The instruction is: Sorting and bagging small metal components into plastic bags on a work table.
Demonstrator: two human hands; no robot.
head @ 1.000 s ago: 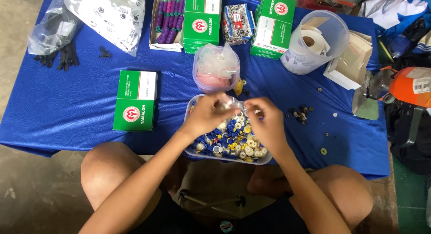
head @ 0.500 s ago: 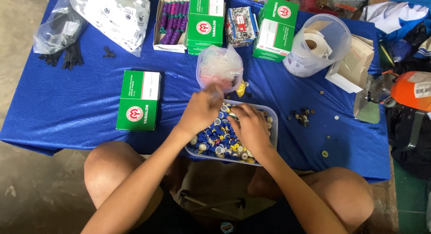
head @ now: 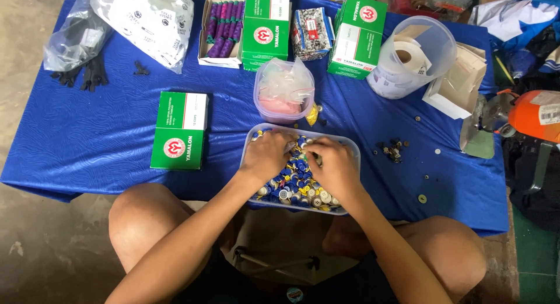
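Both grips, left hand (head: 267,157) and right hand (head: 335,167), curled down among small spools (head: 294,184) inside clear tray (head: 352,149).

I'm looking down on a low table under a blue cloth (head: 87,146), bare concrete floor (head: 35,245) from 7 to 10 o'clock, flat daylight, green flooring (head: 534,263) at 4 o'clock.

A small sewing-supplies workshop: a low desk (head: 87,146) under blue cloth on a bare concrete floor (head: 35,245), crowded with green thread boxes (head: 179,130), a tray of bobbins (head: 297,181) and black zippers (head: 87,73)
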